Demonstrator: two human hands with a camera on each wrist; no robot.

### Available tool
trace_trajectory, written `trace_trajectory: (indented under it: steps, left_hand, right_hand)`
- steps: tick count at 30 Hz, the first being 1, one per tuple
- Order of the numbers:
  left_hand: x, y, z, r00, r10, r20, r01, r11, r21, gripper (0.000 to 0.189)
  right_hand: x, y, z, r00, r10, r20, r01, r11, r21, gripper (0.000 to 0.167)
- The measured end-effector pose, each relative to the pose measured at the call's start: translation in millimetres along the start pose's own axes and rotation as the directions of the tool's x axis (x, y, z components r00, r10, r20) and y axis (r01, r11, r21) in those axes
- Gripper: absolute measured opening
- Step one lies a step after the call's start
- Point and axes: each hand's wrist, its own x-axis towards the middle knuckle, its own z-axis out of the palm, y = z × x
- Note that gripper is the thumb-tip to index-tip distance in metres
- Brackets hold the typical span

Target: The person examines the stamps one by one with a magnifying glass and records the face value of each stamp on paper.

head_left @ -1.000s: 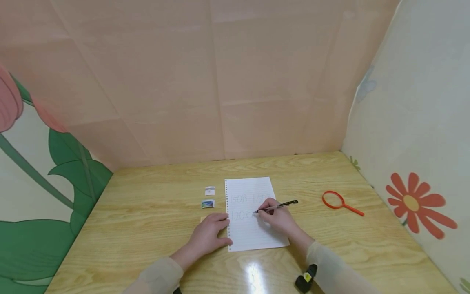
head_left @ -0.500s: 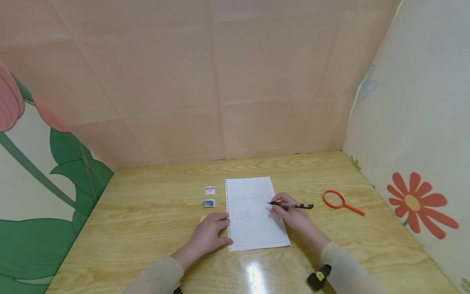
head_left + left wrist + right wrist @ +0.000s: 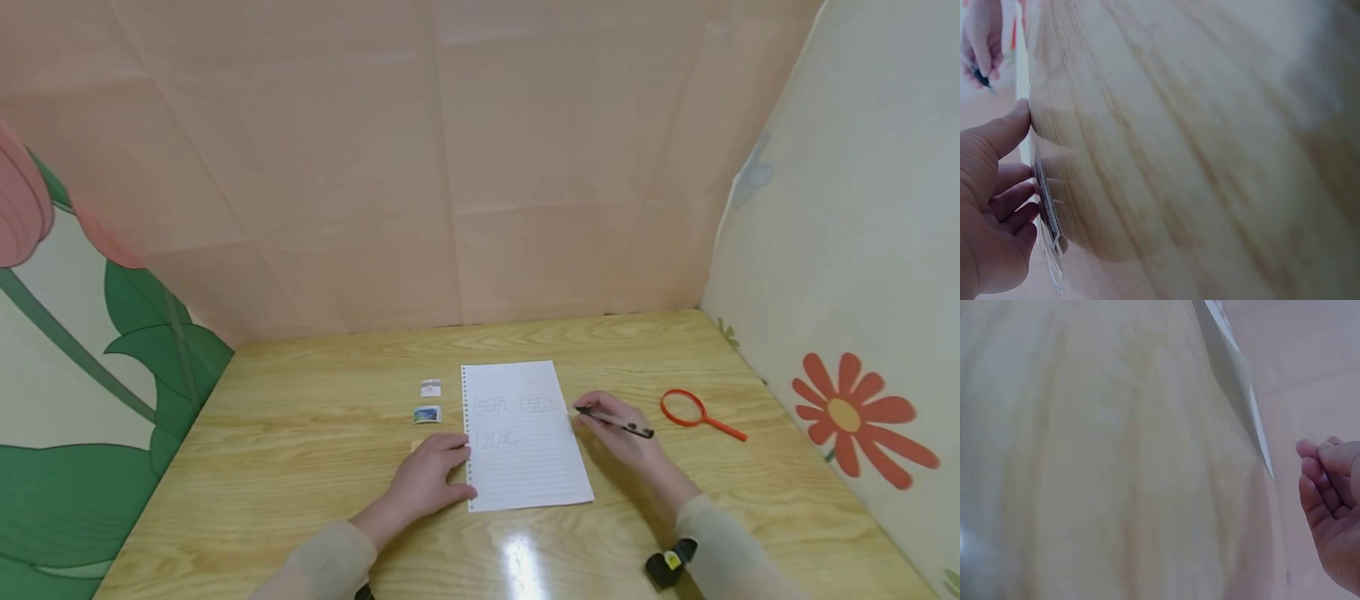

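Observation:
A lined sheet of paper [image 3: 525, 475] with punched holes down its left side lies on the table. Handwritten marks that look like 150, twice, fill one row, with 120 below. My left hand [image 3: 426, 479] rests at the sheet's left edge, its fingers loosely bent and touching the paper. Just right of the sheet, my right hand [image 3: 618, 429] pinches a black pen [image 3: 615, 422], held off the paper. Two small stamp-like pictures, a pale one [image 3: 431, 388] and a blue-green one [image 3: 427, 414], lie left of the sheet. A small yellowish piece is partly hidden behind my left hand.
A red magnifying glass [image 3: 703, 414] lies on the wooden table [image 3: 300, 433] to the right. A pink-covered wall [image 3: 360, 192] stands at the back. Side walls show painted flowers. A black strap device [image 3: 670, 562] sits on my right wrist.
My right hand, with the pen, has moved right from the second written row to beyond the sheet's right edge. The left hand stays in place.

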Motion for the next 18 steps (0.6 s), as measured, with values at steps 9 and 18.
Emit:
trace_trajectory:
  steps: [9, 18]
  left_hand:
    - [0.4, -0.4, 0.2, 1.000, -0.012, 0.009, 0.012, 1.000, 0.002, 0.064]
    - [0.2, -0.3, -0.1, 1.000, -0.002, 0.004, 0.002, 1.000, 0.006, 0.064]
  right_hand:
    - [-0.7, 10, -22, 0.996, -0.062, 0.064, 0.055, 0.993, 0.102, 0.024]
    - [1.4, 20, -30, 0.973, 0.155, 0.173, -0.210, 0.904, 0.372, 0.033]
